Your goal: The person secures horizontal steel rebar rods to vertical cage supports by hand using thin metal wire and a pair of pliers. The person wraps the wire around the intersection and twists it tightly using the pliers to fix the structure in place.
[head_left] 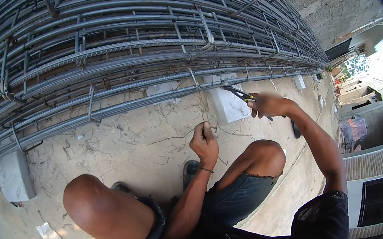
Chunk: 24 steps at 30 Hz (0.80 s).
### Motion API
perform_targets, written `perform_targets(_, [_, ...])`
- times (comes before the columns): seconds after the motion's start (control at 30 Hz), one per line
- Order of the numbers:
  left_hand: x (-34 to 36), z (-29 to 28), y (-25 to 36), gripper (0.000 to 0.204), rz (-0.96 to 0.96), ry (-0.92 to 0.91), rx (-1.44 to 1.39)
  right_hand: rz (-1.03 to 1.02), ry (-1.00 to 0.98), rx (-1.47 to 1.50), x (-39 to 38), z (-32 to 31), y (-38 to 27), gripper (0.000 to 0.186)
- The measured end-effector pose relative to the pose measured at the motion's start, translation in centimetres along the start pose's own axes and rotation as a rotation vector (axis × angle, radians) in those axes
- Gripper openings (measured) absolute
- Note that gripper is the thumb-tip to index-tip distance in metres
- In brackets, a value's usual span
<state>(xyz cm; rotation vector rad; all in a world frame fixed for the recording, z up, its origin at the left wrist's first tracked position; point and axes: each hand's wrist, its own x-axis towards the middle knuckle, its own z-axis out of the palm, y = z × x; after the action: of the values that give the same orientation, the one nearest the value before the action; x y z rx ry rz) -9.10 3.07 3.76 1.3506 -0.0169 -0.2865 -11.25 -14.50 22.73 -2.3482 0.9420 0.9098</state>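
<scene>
Pincers (pixel 225 85) slant away from you and leftward out of your right hand (pixel 269 104), its fingers wrapped round the handles; the long axis runs from your grip to the head, which is at the lowest bars of the rebar cage (pixel 119 47), by a pale block (pixel 236 106). Your left hand (pixel 204 142) pinches thin wire (pixel 204 116) between thumb and finger. Open floor (pixel 85 155), strewn with scraps, lies between the cage's near edge and your knees (pixel 86 198).
</scene>
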Motion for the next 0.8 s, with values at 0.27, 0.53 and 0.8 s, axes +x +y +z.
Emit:
perform_targets(0.27, [0.9, 0.1, 8.0, 0.025, -0.074, -0.064, -0.371, 0.075, -0.069, 0.161, 1.2, 8.2, 8.8, 0.046])
perform_targets(0.53, [5.4, 4.8, 0.3, 0.017, 0.327, -0.259, 0.621, -0.058, 0.053, 0.183, 1.9, 11.8, 10.1, 0.040])
perform_targets(0.8, [3.3, -1.3, 6.8, 0.025, 0.034, 0.077, -0.185, -0.010, 0.088, 0.345, 2.8, 15.7, 13.5, 0.037])
